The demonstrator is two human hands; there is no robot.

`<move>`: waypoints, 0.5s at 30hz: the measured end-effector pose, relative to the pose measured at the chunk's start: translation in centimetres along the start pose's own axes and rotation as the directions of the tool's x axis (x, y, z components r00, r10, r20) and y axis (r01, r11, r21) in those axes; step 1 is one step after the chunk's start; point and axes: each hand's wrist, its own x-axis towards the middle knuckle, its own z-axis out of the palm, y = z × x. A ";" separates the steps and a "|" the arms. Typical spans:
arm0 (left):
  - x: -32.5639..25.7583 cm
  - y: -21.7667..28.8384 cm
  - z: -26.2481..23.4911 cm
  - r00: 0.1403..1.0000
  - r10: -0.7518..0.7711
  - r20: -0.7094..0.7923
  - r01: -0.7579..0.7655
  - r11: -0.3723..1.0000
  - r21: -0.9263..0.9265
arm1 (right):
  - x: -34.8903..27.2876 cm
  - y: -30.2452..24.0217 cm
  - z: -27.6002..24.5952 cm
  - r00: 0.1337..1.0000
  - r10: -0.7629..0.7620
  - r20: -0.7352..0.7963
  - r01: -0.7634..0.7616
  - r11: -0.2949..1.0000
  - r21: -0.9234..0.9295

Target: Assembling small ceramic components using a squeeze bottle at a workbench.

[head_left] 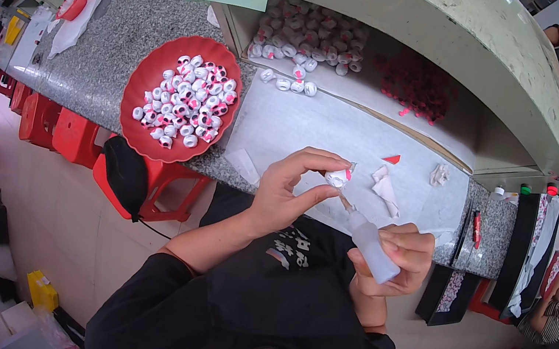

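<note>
Between the thumb and fingers of my left hand [293, 184] is a small white rounded piece [337, 178] with a pink patch. My right hand [395, 258] grips a translucent squeeze bottle [372, 248], its narrow tip pointing up at the underside of that piece. Whether the tip touches the piece I cannot tell. Both hands are over the near edge of the white paper [280, 126] on the worktop. To the left, a red scalloped bowl [136, 86] holds many similar white pieces with pink and dark markings.
Under the shelf lie a heap of white pieces [312, 31] and a pile of small pink parts [415, 86]. Crumpled tissue [439, 174], a folded white scrap [386, 191] and a red scrap [392, 158] rest on the paper. A red marker [477, 229] lies at the right; red stools [77, 135] stand left.
</note>
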 end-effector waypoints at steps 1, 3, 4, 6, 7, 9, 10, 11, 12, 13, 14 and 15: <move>0.0 0.0 0.0 1.000 -0.004 -0.001 0.004 1.000 -0.001 | -0.1 0.0 -0.1 1.000 0.009 0.020 -0.008 1.000 -0.019; -0.1 -0.1 -0.1 1.000 -0.015 -0.001 0.015 1.000 0.015 | -0.2 0.0 -0.1 1.000 0.023 -0.002 -0.023 0.999 -0.023; -0.1 -0.1 -0.2 1.000 -0.018 -0.002 0.018 1.000 0.014 | -0.2 0.0 0.0 0.999 0.032 -0.024 -0.033 0.999 -0.026; 0.0 -0.2 -0.2 1.000 0.006 0.020 -0.007 0.999 0.031 | -0.2 0.2 -0.1 0.999 0.050 -0.019 -0.050 0.999 -0.018; 0.1 -0.3 -0.4 1.000 0.007 0.024 -0.008 1.000 0.027 | -0.1 0.4 -0.1 0.998 0.063 -0.015 -0.064 0.998 -0.010; 0.4 -0.3 -1.0 0.999 -0.002 -0.051 0.002 1.000 -0.003 | 0.4 1.1 -0.6 0.991 0.125 -0.054 -0.125 0.992 0.003; 0.6 -0.4 -1.6 0.992 0.013 -0.122 -0.010 1.000 0.030 | 0.6 1.8 -0.9 0.978 0.191 -0.089 -0.189 0.981 0.029; 0.8 0.0 -2.2 0.970 -0.079 -0.230 0.062 0.995 -0.081 | 0.9 3.0 -1.6 0.978 0.183 -0.097 -0.182 0.983 0.017; 1.1 -0.3 -3.0 0.956 -0.071 -0.283 0.055 0.996 -0.066 | 1.1 4.6 -2.9 0.959 0.278 -0.056 -0.280 0.959 -0.041; 1.3 -0.2 -3.8 0.943 -0.058 -0.328 0.036 0.997 -0.073 | 1.4 6.1 -3.7 0.927 0.375 -0.017 -0.375 0.922 -0.097; 1.7 0.0 -4.4 0.940 -0.039 -0.339 0.011 0.996 -0.084 | 2.3 7.5 -4.0 0.869 0.492 0.051 -0.491 0.870 -0.029; 1.9 0.2 -4.5 0.933 -0.031 -0.357 0.003 0.997 -0.078 | 3.1 9.2 -4.4 0.795 0.595 0.120 -0.602 0.798 0.030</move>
